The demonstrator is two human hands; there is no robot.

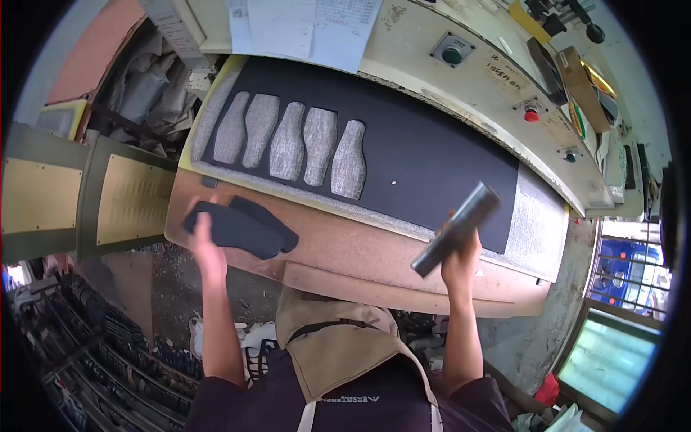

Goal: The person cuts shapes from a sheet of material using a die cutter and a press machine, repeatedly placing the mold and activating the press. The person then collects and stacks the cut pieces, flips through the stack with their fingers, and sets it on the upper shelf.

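Observation:
My left hand (206, 245) is at the left front of the bench, its fingers closed on dark cut pieces (241, 228) shaped like soles. The pieces overlap, and the front edge of the bench lies beneath them. My right hand (461, 255) grips a dark metal cylinder (457, 230), tilted, over the right part of the bench's front edge. A black sheet (425, 165) lies on the grey pad. Several bottle-shaped openings in its left half show the grey surface (349, 162) below.
Behind the sheet stands a machine beam (475, 86) with a green button (452, 55) and a red button (531, 115). Papers (302, 29) hang at its left. A brown board (345, 252) runs along the front. Racks of dark items (108, 338) stand at the lower left.

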